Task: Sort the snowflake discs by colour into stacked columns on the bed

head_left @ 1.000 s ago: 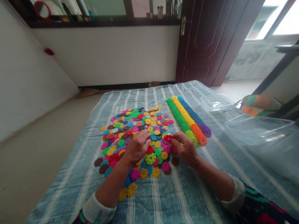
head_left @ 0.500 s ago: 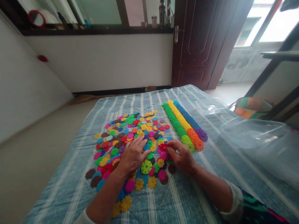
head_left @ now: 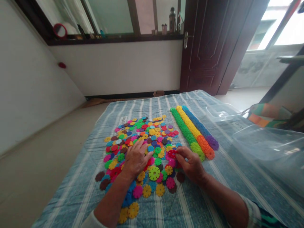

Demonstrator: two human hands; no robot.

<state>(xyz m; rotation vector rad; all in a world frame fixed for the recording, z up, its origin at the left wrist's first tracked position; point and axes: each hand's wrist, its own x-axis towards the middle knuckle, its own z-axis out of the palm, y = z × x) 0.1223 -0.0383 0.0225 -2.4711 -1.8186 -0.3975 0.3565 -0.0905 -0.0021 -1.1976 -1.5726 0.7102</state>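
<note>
A spread of several coloured plastic snowflake discs (head_left: 142,139) lies on a blue striped cloth (head_left: 180,205). My left hand (head_left: 136,158) lies flat on the discs, fingers stretched out and open. My right hand (head_left: 191,164) is closed, thumb and fingers pinching a red disc (head_left: 171,154) at the right edge of the pile. Just right of it, three long rows of stacked discs (head_left: 193,133) lie side by side: green, yellow with orange, blue with purple.
Clear plastic bins (head_left: 268,142) and a clear lid (head_left: 220,110) sit on the right of the cloth. A white wall, a dark wooden door (head_left: 209,44) and a window sill with small items stand behind. Bare floor lies to the left.
The left hand has flattened and slid a little over the discs. The right hand still pinches the red disc. The camera view has shifted slightly.
</note>
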